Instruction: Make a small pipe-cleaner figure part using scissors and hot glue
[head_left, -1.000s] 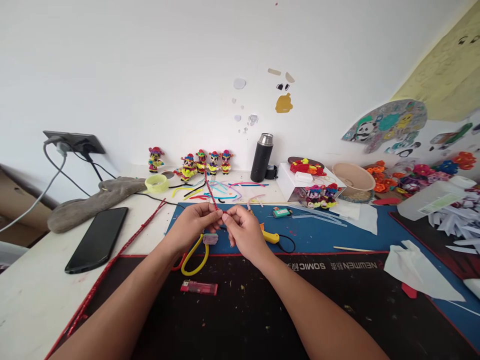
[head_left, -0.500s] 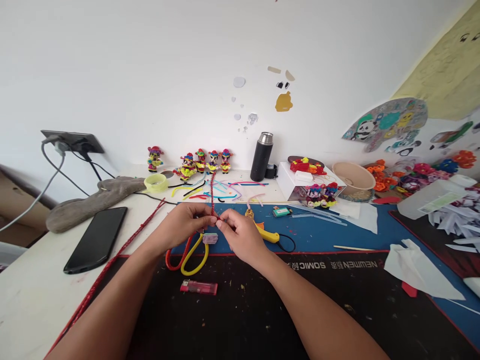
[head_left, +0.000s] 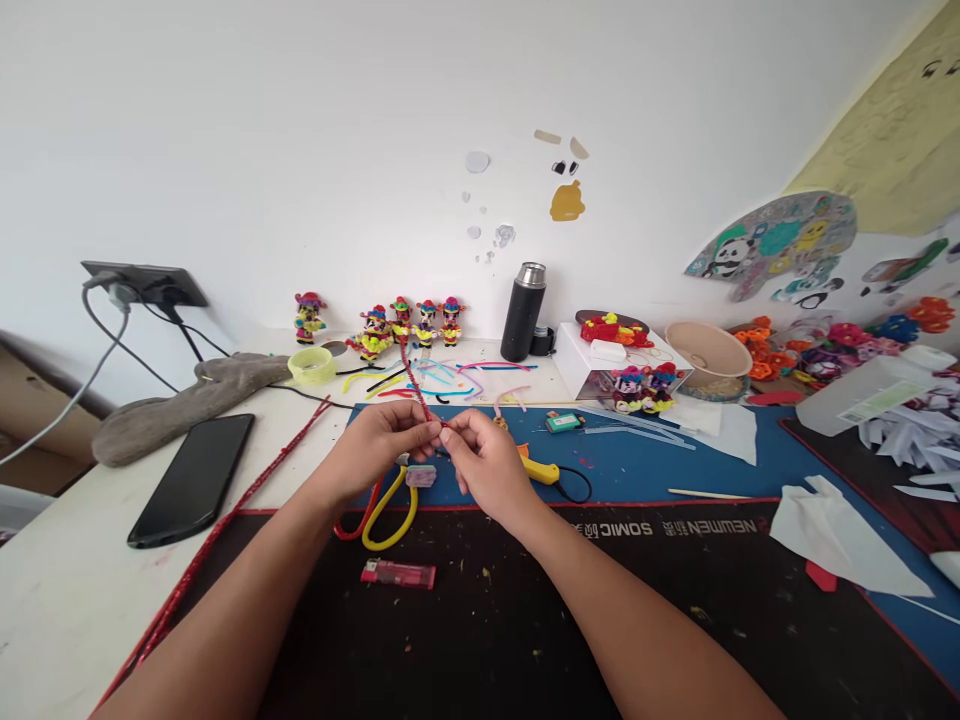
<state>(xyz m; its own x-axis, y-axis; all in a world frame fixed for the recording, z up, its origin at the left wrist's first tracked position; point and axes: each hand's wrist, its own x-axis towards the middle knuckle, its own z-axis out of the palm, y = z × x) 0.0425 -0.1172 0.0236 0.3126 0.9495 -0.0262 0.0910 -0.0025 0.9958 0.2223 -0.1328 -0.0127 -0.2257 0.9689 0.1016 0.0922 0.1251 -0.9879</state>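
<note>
Between my two hands is a thin, dark red fuzzy stem (head_left: 415, 383), its free end rising up and to the left toward the small figures. My left hand (head_left: 379, 448) pinches its lower end between thumb and finger. My right hand (head_left: 491, 468) is closed on the same end, its fingertips touching those of my left hand. The very end of the stem is hidden by the fingers. Below my hands lie scissors (head_left: 390, 512) with red and yellow handles, and a pink lighter (head_left: 397, 573) on the black mat (head_left: 450, 650).
Colourful figures (head_left: 375, 333) stand by the wall, near a black flask (head_left: 523, 312). A yellow glue gun (head_left: 541, 470) is right of my hands. A phone (head_left: 193, 480) and red stems (head_left: 247, 490) lie left; a white box (head_left: 570, 365) stands right.
The red stem has tilted from upright to leaning left. Both hands have risen slightly, with my right hand a little farther right; they still meet at the stem's lower end.
</note>
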